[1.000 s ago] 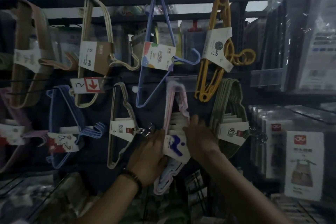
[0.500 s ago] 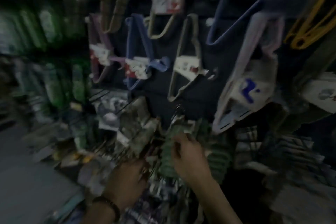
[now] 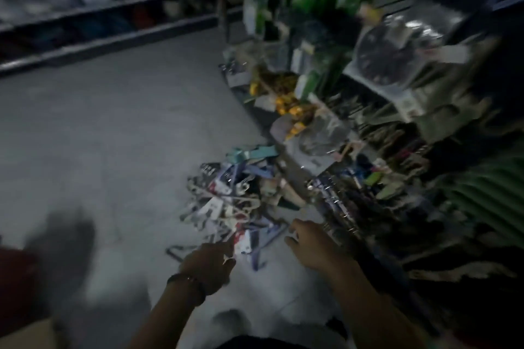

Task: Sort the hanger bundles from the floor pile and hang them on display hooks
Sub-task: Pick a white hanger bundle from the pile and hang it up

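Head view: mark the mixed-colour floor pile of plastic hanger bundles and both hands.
Mixed-colour pile of plastic hanger bundles [image 3: 232,201], head view, pile's middle.
Left hand [image 3: 209,262], head view, back of hand.
Right hand [image 3: 310,245], head view, back of hand.

A grey, smooth floor [image 3: 99,136] carries everything. A tangled pile of hanger bundles [image 3: 235,201] with paper labels lies on it, close against the foot of the goods rack [image 3: 354,150] on the right. A teal bundle [image 3: 252,153] lies at the pile's far end. Dark shelving [image 3: 99,8] stands along the far side.
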`<state>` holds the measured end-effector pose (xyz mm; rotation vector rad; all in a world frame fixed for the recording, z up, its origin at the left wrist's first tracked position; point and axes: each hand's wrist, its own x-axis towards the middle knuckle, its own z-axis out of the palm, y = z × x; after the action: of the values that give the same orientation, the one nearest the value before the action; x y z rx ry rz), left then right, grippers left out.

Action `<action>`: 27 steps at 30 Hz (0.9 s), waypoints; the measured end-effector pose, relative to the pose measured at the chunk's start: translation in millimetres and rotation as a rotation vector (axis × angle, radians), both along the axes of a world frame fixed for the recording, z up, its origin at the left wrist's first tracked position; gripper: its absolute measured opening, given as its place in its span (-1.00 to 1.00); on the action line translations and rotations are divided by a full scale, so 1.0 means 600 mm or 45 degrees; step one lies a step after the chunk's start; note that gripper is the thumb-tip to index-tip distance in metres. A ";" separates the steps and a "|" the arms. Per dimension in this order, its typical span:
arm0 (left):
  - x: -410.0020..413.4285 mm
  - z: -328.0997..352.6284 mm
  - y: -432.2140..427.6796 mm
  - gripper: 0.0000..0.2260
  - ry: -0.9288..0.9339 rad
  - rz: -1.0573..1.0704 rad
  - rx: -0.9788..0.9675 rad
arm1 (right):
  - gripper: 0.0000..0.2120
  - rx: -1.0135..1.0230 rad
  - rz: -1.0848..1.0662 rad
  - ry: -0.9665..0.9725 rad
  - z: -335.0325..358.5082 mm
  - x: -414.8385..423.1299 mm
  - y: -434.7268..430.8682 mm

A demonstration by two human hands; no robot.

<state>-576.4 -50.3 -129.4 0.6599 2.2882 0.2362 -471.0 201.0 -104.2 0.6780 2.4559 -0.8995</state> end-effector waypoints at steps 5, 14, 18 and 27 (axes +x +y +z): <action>-0.034 -0.042 -0.107 -0.82 -0.192 0.375 -0.007 | -0.79 -0.129 0.074 -0.176 -0.085 -0.074 -0.089; -0.140 -0.241 -0.070 -0.80 -0.450 0.640 0.037 | -0.87 -0.152 0.138 -0.342 -0.337 -0.262 -0.081; -0.206 -0.393 -0.032 -0.75 -0.582 0.820 0.063 | -0.78 -0.116 0.302 -0.464 -0.499 -0.351 -0.048; -0.357 -0.830 0.018 -0.72 -0.609 1.341 0.226 | -0.61 0.264 0.411 -0.174 -0.935 -0.568 -0.066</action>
<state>-790.8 -39.2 -627.7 -0.5433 1.9371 0.9714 -811.7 161.3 -665.2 0.3775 2.4587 -0.4652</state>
